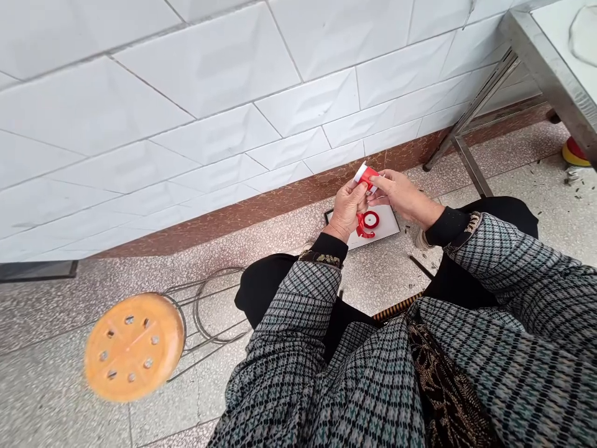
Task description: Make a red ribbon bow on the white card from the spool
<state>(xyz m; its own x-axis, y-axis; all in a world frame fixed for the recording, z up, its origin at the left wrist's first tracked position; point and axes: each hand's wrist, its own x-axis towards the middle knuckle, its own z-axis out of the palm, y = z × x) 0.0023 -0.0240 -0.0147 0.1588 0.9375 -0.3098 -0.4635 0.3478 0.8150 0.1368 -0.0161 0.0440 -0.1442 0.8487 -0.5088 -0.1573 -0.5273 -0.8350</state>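
My left hand [351, 204] is closed round the lower side of a red and white ribbon spool [366, 175], held above the floor in front of my knees. My right hand [400, 191] grips the spool from the other side, its thumb pressed on the red face. The fingertips of both hands are partly hidden. Below them, a dark-edged white board [385, 228] lies on the floor with a round red roll [371, 219] with a white centre on it. A crumpled red ribbon [364, 228] shows beside that roll; whether it hangs from my left hand I cannot tell.
An orange round stool [135, 348] with holes in its seat lies tipped over at left, wire legs towards me. A white tiled wall [242, 62] rises in front. A metal-framed table [536, 50] stands at right. Small dark scraps dot the speckled floor.
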